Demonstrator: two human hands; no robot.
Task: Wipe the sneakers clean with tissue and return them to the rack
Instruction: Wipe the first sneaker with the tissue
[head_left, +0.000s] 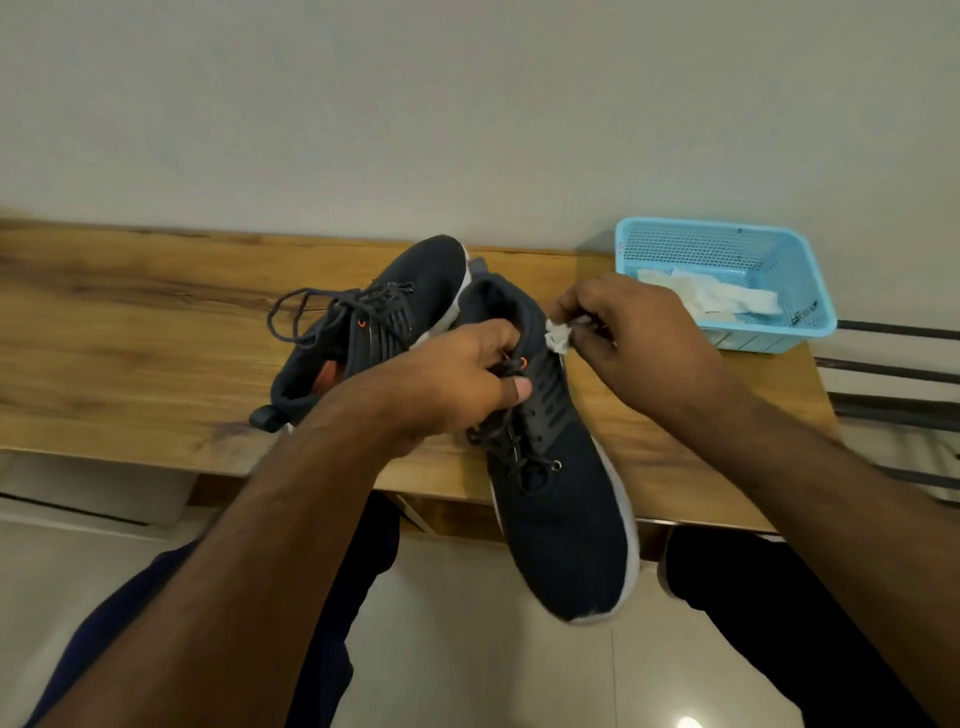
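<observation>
My left hand (457, 379) grips a dark navy sneaker with a white sole (561, 509) by its tongue and laces, its toe pointing toward me past the table's front edge. My right hand (628, 338) pinches a small crumpled tissue (558, 338) against the sneaker's collar on its right side. The second navy sneaker (384, 322) lies on the wooden table (130, 332) just left and behind, laces loose, orange lining showing.
A light blue plastic basket (727, 244) holding white tissues (727, 299) sits at the table's back right corner against the wall. Dark metal rack bars (893, 369) run off to the right. My legs and a pale tiled floor lie below.
</observation>
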